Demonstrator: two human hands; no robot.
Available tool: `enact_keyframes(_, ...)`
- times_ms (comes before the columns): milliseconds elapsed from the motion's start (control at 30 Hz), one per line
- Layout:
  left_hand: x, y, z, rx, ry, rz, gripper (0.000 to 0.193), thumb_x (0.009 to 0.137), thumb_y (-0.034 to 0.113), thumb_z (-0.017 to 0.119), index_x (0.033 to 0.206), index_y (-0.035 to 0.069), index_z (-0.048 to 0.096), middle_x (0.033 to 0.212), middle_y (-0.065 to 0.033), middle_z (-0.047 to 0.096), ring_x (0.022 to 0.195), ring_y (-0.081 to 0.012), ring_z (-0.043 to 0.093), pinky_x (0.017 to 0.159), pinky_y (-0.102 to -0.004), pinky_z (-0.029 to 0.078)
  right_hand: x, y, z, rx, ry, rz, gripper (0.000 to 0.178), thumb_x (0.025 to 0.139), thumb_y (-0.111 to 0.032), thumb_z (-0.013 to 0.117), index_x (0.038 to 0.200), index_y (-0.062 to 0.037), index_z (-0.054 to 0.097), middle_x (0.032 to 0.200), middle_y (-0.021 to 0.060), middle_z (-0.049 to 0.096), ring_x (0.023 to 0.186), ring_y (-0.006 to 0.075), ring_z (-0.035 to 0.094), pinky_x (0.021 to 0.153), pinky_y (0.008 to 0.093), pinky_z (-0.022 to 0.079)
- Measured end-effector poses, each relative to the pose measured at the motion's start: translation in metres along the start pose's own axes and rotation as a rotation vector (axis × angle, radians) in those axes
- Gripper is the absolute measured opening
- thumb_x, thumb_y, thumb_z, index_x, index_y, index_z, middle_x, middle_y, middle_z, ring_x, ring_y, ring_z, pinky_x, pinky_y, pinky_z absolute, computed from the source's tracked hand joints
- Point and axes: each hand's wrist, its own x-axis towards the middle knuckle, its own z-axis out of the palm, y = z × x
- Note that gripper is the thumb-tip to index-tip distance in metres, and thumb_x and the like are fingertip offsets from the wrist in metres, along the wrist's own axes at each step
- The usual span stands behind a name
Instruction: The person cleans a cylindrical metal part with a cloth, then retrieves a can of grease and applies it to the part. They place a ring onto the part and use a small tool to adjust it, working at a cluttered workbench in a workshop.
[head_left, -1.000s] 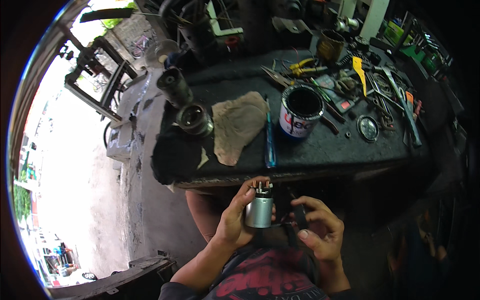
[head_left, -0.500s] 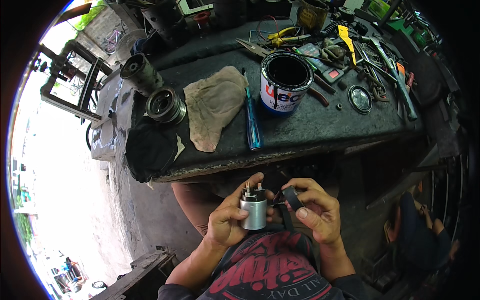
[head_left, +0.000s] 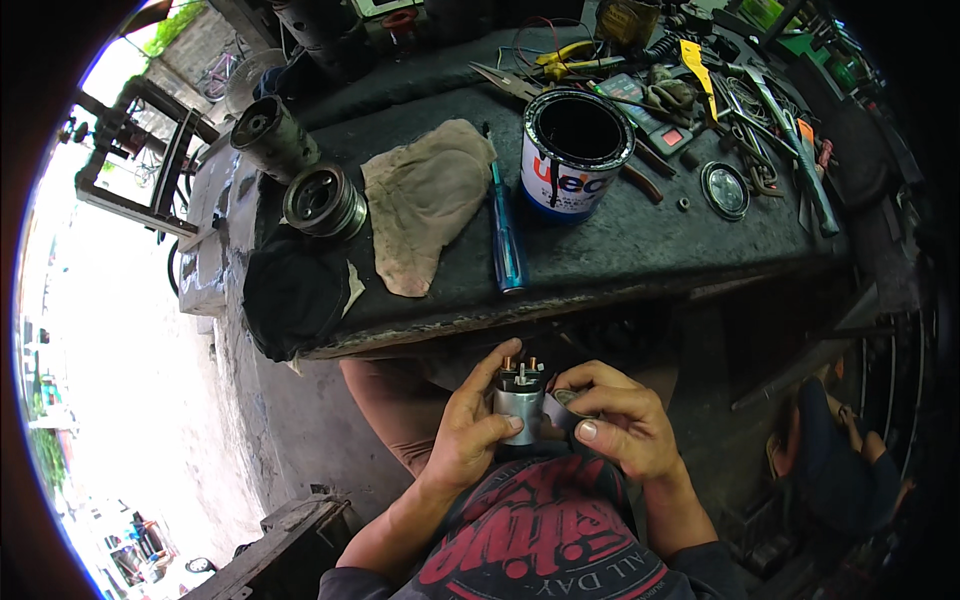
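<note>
From my end I'm seeing daylight flooding in left of the workbench (head_left: 650, 245), burning out to flat white. Below the bench, a metal cylinder (head_left: 520, 403) is catching a soft sheen. Shadow is swallowing the space to the bench's right (I'm losing most detail there), and the fisheye is bending the bench's front edge.

My left fingers (head_left: 486, 376) curled in a grip, left thumb (head_left: 497, 430) laid across, my right fingers (head_left: 612, 402) bent and pinching, both forearms (head_left: 402, 520) angled inward.
</note>
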Motion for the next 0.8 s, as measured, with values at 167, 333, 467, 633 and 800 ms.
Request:
enact_keyframes(167, -0.002, 0.0, 0.004, 0.026, 0.029, -0.003, 0.089, 0.075, -0.003, 0.059, 0.16, 0.001, 0.036, 0.145, -0.0126, 0.049, 0.129, -0.02, 0.052, 0.11, -0.0311, 0.042, 0.0, 0.003, -0.002, -0.041, -0.003, 0.05, 0.022, 0.093, -0.015, 0.072, 0.105, 0.0036, 0.074, 0.111, 0.0144, 0.066, 0.098, 0.0224, 0.063, 0.085, 0.034, 0.049)
enact_keyframes(333, -0.003, -0.008, 0.002, 0.152, 0.026, 0.125, 0.068, 0.08, 0.001, 0.059, 0.147, 0.004, 0.051, 0.144, -0.0135, 0.048, 0.136, -0.0231, 0.047, 0.114, -0.0356, 0.037, 0.002, 0.007, -0.005, -0.101, -0.008, 0.054, 0.024, 0.094, -0.019, 0.072, 0.104, 0.0032, 0.074, 0.108, 0.0131, 0.065, 0.096, 0.0219, 0.062, 0.084, 0.0334, 0.049)
enact_keyframes(467, 0.001, -0.012, -0.009, 0.304, -0.023, 0.184, 0.04, 0.093, 0.016, 0.067, 0.131, 0.005, 0.063, 0.142, -0.0156, 0.048, 0.141, -0.0278, 0.043, 0.119, -0.0409, 0.032, 0.002, 0.011, -0.005, -0.093, -0.018, 0.021, 0.024, 0.093, -0.018, 0.073, 0.106, 0.0029, 0.075, 0.109, 0.0129, 0.065, 0.097, 0.0215, 0.062, 0.084, 0.0334, 0.049)
enact_keyframes(633, -0.003, -0.011, -0.008, 0.469, -0.016, 0.186, 0.033, 0.098, 0.032, 0.074, 0.118, 0.006, 0.07, 0.141, -0.0164, 0.05, 0.14, -0.0287, 0.044, 0.117, -0.0413, 0.033, 0.001, 0.013, -0.004, -0.127, -0.024, 0.005, 0.023, 0.092, -0.015, 0.074, 0.108, 0.0026, 0.075, 0.109, 0.0125, 0.064, 0.097, 0.021, 0.062, 0.083, 0.033, 0.05)
enact_keyframes(800, 0.0, -0.012, -0.004, 0.54, 0.057, 0.182, 0.022, 0.097, 0.024, 0.077, 0.107, 0.005, 0.073, 0.141, -0.017, 0.053, 0.137, -0.0295, 0.049, 0.115, -0.0406, 0.036, 0.003, 0.009, -0.001, -0.283, -0.009, 0.0, 0.022, 0.09, -0.014, 0.078, 0.103, 0.002, 0.076, 0.11, 0.0118, 0.064, 0.097, 0.0197, 0.064, 0.078, 0.0308, 0.052)
